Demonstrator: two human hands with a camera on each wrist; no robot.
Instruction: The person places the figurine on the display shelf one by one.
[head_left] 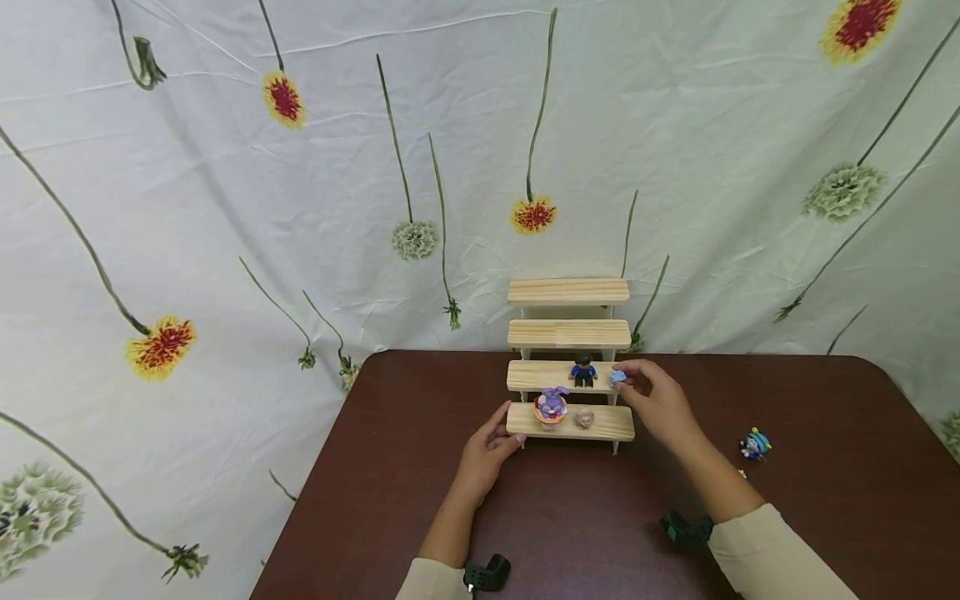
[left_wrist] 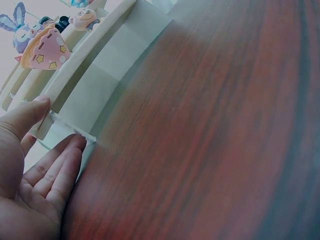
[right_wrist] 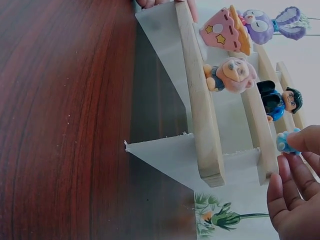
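A wooden stepped display stand [head_left: 568, 334] has four boards on pale legs. At its lowest board's left end is my left hand [head_left: 483, 458], gripping the corner with the thumb [left_wrist: 35, 111] on the front edge. Between the thumb and fingers of my right hand [head_left: 663, 408] is a small light-blue figurine [right_wrist: 286, 142], held at the right end of the second board from the bottom. Beside it stands a toy figure in blue with black hair [head_left: 583, 370]. On the lowest board are a purple rabbit figurine in a pink cone [head_left: 551, 406] and a small pinkish figurine [right_wrist: 235, 75].
A figurine with a blue-green hat [head_left: 754, 444] lies on the dark brown table [head_left: 585, 508], right of my right forearm. A tiny pale thing [head_left: 742, 473] shows partly behind that forearm. Behind the stand hangs a white flower-printed cloth [head_left: 337, 183].
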